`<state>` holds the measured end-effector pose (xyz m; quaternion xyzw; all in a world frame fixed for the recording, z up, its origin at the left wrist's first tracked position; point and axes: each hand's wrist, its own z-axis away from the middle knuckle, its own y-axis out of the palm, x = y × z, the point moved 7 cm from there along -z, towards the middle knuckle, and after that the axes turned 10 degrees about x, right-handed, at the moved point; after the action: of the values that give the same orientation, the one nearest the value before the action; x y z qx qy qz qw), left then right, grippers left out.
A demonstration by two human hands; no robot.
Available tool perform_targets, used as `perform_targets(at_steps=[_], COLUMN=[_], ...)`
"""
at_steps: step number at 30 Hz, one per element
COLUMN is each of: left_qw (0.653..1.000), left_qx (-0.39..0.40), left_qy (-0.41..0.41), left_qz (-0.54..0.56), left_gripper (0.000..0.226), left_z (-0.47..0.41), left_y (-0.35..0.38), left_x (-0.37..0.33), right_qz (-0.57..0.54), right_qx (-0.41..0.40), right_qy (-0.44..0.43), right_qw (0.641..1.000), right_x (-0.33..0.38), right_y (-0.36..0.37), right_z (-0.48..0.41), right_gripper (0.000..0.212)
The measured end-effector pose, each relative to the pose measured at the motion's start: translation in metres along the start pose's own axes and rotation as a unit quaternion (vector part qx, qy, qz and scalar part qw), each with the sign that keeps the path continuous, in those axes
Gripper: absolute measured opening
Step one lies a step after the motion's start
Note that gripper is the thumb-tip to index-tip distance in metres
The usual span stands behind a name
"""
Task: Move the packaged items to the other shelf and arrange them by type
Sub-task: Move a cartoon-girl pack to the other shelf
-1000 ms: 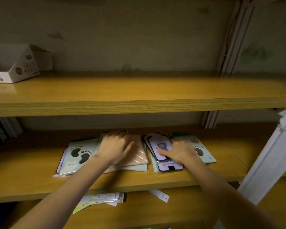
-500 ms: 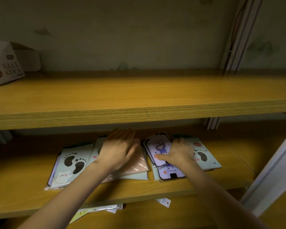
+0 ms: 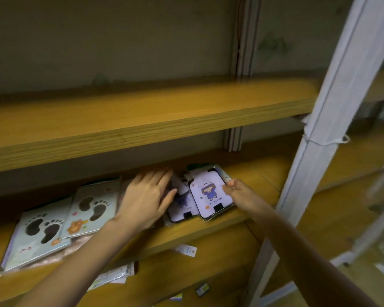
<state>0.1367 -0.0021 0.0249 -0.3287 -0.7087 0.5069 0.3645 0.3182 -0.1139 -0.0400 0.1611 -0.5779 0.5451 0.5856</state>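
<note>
Flat packaged items lie on the middle wooden shelf (image 3: pixel 248 180). Two pale green footprint packs (image 3: pixel 91 209) overlap at the left. My left hand (image 3: pixel 146 196) lies flat, fingers straight, over the pink pack and the edge of a purple pack (image 3: pixel 182 207). At the right, my right hand (image 3: pixel 239 191) pinches the right edge of a purple cartoon-figure pack (image 3: pixel 208 191), which is tilted up off the pile. A green pack's corner (image 3: pixel 222 173) shows behind it.
The wooden shelf above (image 3: pixel 164 120) is bare in this view. On the lower shelf lie loose packets (image 3: pixel 118 275), a white tag (image 3: pixel 186 250) and a small card (image 3: pixel 202 289). A white metal upright (image 3: pixel 319 129) stands at the right.
The view swung right; the white box at upper left is out of frame. My right hand shifted to the purple pack's right edge and lifted it. My left hand slid right.
</note>
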Motion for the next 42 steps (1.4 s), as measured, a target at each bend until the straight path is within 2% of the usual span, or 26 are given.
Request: perform_targets(at_steps=[5,18,23,26,31,34,39,42], left_qw=[0.999,0.997,0.996,0.995,0.993,0.991,0.990,0.988], left_qx=[-0.010,-0.010,-0.011,-0.006,-0.011,-0.022,-0.024,-0.014], left_qy=[0.034,0.040,0.054,0.068,0.087,0.092,0.105,0.112], left_qz=[0.008,0.060,0.069,0.072,0.083,0.092,0.090,0.104], left_gripper=[0.055,0.056,0.058,0.058,0.059,0.061,0.058,0.065], left_z=[-0.005,0.011,-0.003,-0.025,-0.075,-0.113,-0.187,-0.239], left_y=[-0.011,-0.028,-0.039,-0.041,-0.041,-0.038,-0.031,-0.028], left_x=[-0.060,-0.254,-0.326,-0.362,-0.416,-0.445,-0.499,-0.534], right_qz=[-0.054,-0.053,-0.053,-0.061,-0.058,-0.071,-0.082,-0.104], right_qx=[-0.018,0.059,0.013,-0.022,-0.068,-0.094,-0.123,-0.138], right_qy=[-0.010,0.003,0.018,0.027,0.016,0.011,0.017,0.014], right_qw=[0.998,0.997,0.998,0.998,0.996,0.993,0.989,0.985], right_x=[-0.039,-0.157,-0.204,-0.225,-0.254,-0.273,-0.305,-0.315], right_y=[-0.038,-0.153,-0.222,-0.263,-0.331,-0.370,-0.447,-0.500], right_z=[0.039,0.141,0.168,0.177,0.177,0.167,0.142,0.123], right_gripper=[0.011,0.016,0.015,0.024,0.010,0.019,0.018,0.024])
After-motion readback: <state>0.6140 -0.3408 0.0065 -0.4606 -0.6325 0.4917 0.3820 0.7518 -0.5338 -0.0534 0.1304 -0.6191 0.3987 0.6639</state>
